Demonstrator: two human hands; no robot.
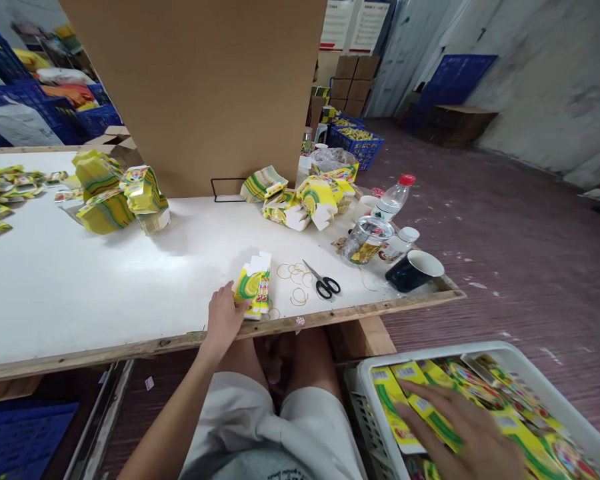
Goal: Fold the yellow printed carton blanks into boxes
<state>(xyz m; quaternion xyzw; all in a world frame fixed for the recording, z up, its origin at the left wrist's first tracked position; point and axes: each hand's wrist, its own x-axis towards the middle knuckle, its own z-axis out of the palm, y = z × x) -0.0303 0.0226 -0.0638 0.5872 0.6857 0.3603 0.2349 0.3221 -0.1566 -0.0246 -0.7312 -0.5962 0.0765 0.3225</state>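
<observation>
My left hand is at the table's front edge, its thumb and fingers closed on the left side of a yellow-and-green folding carton with white flaps at its top. The carton lies on the white tabletop. To the lower right, my right hand is over a white plastic basket, slightly blurred, with its fingers apart. Beneath those fingers are filled yellow boxes, packed in rows; the hand covers some of them. Whether the fingertips touch a box, I cannot tell.
Black-handled scissors and rubber bands lie right of the carton. A dark mug, a clear jar and bottles stand at the right corner. Flat carton stacks and yellow packets sit further back, beside a tall cardboard sheet.
</observation>
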